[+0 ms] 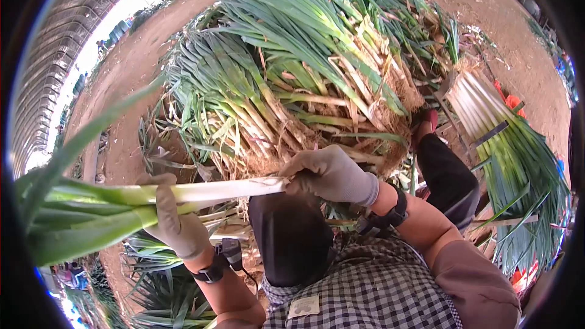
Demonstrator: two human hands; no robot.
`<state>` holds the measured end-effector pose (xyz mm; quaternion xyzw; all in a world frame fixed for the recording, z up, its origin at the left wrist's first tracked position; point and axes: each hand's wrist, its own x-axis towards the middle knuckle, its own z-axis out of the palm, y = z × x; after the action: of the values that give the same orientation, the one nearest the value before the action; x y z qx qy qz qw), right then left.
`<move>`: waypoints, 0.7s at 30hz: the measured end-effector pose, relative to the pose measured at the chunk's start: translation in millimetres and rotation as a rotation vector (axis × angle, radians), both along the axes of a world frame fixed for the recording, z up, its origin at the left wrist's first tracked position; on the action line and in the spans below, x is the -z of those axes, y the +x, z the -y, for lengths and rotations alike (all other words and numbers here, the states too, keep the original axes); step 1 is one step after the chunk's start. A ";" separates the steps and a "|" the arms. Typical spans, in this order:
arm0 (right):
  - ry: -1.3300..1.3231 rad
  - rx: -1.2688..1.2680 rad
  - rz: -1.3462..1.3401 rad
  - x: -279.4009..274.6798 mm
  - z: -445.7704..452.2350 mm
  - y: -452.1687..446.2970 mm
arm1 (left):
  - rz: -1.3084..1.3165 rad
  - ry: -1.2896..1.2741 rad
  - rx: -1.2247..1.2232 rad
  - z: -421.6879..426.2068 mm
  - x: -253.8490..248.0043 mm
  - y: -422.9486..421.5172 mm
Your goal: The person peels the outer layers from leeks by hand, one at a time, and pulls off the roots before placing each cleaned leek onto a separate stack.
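Both my hands wear pale work gloves. My left hand (173, 219) is wrapped round the green part of a large green onion (228, 190), which lies crosswise in front of me with its leaves spreading to the left. At the root end of its white stem, the fingers of my right hand (332, 173) are pinched together on the stalk. The roots are hidden by that glove. Just beyond my hands lies a big heap of untrimmed green onions (268, 103), with brown dry skins and stringy roots facing me.
To the right, a bundle of cleaned green onions (487, 109) rests on a wooden frame, a dark band around it. My bent leg (448, 173) is beside the heap. More green onions (173, 295) lie at lower left. Bare soil (116, 109) surrounds the heap.
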<state>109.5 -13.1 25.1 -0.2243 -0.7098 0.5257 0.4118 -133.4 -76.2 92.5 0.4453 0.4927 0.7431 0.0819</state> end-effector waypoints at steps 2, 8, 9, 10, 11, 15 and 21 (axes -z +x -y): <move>-0.060 -0.042 -0.017 14.6 3.8 2.0 | -0.012 -0.011 -0.005 12.6 11.7 0.2; -0.405 0.125 -0.567 45.8 21.9 2.3 | 0.123 -0.058 -0.059 36.6 31.5 7.3; -0.554 0.143 -0.621 54.9 20.4 5.6 | 0.132 -0.099 -0.034 42.1 33.1 5.5; -0.559 0.147 -0.624 58.7 20.6 10.3 | 0.141 -0.139 -0.008 47.4 35.2 3.0; -0.713 0.140 -0.714 61.8 21.1 15.5 | 0.114 -0.143 0.024 51.0 39.2 -0.4; -0.919 0.386 -0.706 82.7 12.2 48.8 | 0.142 -0.124 0.009 55.0 48.4 13.8; -0.820 0.663 -0.536 158.4 -7.5 162.0 | 0.077 -0.162 -0.123 63.1 38.5 -15.0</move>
<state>271.5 -5.5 -133.4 -0.4341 -0.2119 0.6388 0.5988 -148.3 -139.2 54.0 0.3773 0.5742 0.7209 0.0904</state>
